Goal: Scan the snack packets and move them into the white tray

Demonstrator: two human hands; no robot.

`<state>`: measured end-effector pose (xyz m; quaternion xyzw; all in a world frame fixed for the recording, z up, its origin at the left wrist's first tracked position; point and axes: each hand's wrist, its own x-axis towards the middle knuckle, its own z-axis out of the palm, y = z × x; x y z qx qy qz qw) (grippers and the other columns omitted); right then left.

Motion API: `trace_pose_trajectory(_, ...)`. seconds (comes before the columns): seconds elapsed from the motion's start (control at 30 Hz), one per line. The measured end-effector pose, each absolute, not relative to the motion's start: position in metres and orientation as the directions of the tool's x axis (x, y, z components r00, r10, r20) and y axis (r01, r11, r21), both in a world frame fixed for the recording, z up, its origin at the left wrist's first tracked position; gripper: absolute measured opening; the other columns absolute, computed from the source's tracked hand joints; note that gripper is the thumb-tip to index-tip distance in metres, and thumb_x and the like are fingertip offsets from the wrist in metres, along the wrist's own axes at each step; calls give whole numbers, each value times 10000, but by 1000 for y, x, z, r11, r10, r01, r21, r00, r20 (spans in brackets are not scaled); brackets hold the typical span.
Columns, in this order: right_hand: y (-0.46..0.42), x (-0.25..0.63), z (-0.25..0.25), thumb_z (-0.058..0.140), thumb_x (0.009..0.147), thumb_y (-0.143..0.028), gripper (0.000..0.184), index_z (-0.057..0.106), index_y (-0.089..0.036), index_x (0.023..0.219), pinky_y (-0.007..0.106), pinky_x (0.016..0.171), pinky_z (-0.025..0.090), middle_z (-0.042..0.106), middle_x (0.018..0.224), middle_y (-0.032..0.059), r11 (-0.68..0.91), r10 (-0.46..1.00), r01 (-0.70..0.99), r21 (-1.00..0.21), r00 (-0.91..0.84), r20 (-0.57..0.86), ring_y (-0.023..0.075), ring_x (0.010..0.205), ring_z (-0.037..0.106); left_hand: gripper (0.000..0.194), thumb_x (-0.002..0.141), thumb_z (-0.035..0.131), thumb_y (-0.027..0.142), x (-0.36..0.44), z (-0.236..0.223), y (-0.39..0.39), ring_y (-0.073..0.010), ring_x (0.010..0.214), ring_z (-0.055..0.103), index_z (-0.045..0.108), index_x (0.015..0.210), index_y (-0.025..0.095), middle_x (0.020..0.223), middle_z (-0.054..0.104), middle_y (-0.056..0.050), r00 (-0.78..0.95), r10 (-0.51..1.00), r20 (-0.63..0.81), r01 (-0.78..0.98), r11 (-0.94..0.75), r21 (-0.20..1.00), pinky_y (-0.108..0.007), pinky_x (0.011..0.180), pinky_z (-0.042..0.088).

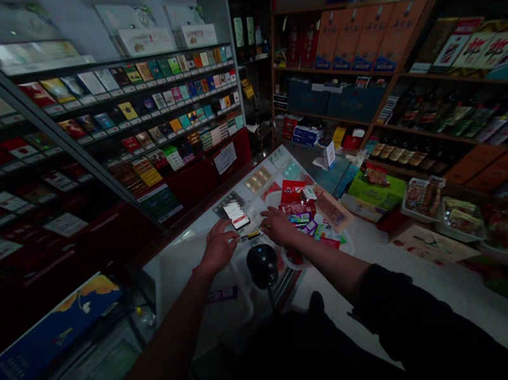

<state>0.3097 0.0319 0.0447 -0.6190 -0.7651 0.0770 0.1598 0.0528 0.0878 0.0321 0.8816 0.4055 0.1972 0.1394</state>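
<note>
Two bare hands over a glass tabletop [183, 230], fingers of both partly curled, neither spread flat nor balled up. Left hand [219, 247]: fingertips by the lower left edge of a phone [237, 215] with a bright screen, thumb side toward a small yellow-and-black strip [253, 235]. Right hand [277, 225]: fingers bent inward at the right end of the same strip, to the right of the phone. Strip lies between the two hands, just below the phone; cannot tell whether either hand grips it or only touches it. Phone count one, strip count one. One black scanner [262, 264] on a stand, nearer the wearer, just below the strip. Left of it, one white tray [174, 292] with one purple packet [222, 294] inside. Right of the right hand, one pale basket [348, 245] of mixed packets [309, 227], red, purple and green, overlapping, too jumbled to count; one small white box [309, 194] among them. At lower left, one long blue box [50, 338]. On the shelves at right, four tall orange boxes [352, 39] in a row. Rows of small packs [153, 71] on the left shelves, too many and too dim to count.
</note>
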Motion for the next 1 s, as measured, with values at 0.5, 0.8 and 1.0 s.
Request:
trace_pose_trajectory(0.5, 9, 205, 86, 641, 901, -205, 210, 809, -169, 1021, 628, 1254, 216, 669, 1356, 159, 513, 857, 846, -148, -495, 141, 411, 1530, 336, 210, 863, 625, 315, -40, 52, 47, -364, 1416, 537, 826, 896, 266, 1469, 657, -73, 425, 891, 158, 842, -453, 293, -593, 1227, 396)
trace_pose_trajectory(0.8, -30, 168, 77, 604, 956, -239, 245, 808, -152, 1060, 670, 1256, 225, 662, 1340, 176, 606, 795, 787, -112, -597, 109, 440, 1530, 343, 260, 823, 581, 297, -79, 24, 13, -362, 1362, 599, 816, 914, 235, 1432, 671, -146, 404, 910, 92, 888, -415, 200, -533, 1182, 464)
trace_pose_trajectory(1.0, -46, 167, 75, 595, 978, -292, 240, 799, -170, 1012, 669, 1229, 272, 663, 1333, 175, 619, 784, 779, -100, -605, 137, 420, 1515, 365, 239, 850, 572, 362, -77, 24, 5, -346, 1305, 638, 784, 876, 254, 1381, 698, -129, 404, 909, 105, 881, -418, 223, -506, 1120, 519)
